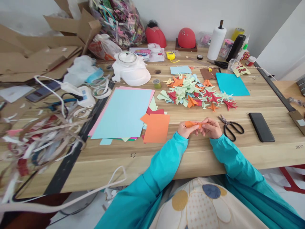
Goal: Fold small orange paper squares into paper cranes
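Both hands meet above the front of the wooden table, pinching a small piece of folded orange paper (pixel 190 124). My left hand (pixel 184 129) is closed on its left part, thumb on top. My right hand (pixel 212 128) grips the right end between thumb and fingers, which partly hide it. Beyond the hands lies a heap of folded paper cranes (pixel 186 90) in green, orange, red and blue. Orange paper squares (pixel 157 128) lie to the left of my left hand. Black-handled scissors (pixel 230 127) rest just right of my right hand, blades slightly apart.
Large light-blue sheets (pixel 124 113) lie on the left over pink ones. A black phone (pixel 261 127) is at the right, a turquoise sheet (pixel 233 84) behind it. Along the back stand a white bottle (pixel 216 43) and red domed pincushions (pixel 186 38). Tangled ribbons (pixel 43 143) cover the far left.
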Tool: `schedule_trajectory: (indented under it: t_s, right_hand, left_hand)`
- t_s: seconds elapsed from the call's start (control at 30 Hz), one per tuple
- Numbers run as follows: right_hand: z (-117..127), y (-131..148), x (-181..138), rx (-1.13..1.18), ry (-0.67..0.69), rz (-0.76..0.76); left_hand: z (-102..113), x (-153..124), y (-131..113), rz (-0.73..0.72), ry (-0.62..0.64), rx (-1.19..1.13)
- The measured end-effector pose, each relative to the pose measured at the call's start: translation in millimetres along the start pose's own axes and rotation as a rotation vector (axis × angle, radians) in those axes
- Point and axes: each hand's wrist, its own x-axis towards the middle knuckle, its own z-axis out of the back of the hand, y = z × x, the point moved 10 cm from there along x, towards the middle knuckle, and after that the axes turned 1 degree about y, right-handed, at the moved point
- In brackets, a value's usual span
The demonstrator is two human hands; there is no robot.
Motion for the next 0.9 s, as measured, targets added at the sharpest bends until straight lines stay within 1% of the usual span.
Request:
schedule_trajectory:
  t_s: [0.07, 0.13, 0.23, 0.33, 0.43, 0.6, 0.77, 0.9]
  right_hand:
    - [-1, 1, 0, 0.008, 0.024, 0.021]
    - [-3, 3, -1, 0.022, 0.047, 0.041]
    - [-4, 4, -2, 0.039, 0.056, 0.054]
    - [-4, 5, -2, 0.038, 0.044, 0.058]
    - [-4, 6, -1, 0.035, 0.04, 0.053]
    - [-4, 4, -1, 0.043, 0.044, 0.029]
    - [-7, 5, -2, 0.056, 0.073, 0.017]
    - [-10, 6, -3, 0.053, 0.101, 0.022]
  left_hand:
    - [0, 0, 2, 0.02, 0.014, -0.002]
    - [2, 1, 2, 0.021, -0.005, -0.009]
    - [7, 2, -1, -0.015, -0.047, -0.009]
    - [7, 2, -2, -0.039, -0.048, -0.002]
    - [7, 2, -1, -0.037, -0.043, -0.012]
    - [10, 1, -2, -0.056, -0.078, -0.01]
    - [14, 2, -2, -0.061, -0.103, -0.023]
    - [15, 3, -1, -0.063, -0.1, -0.009]
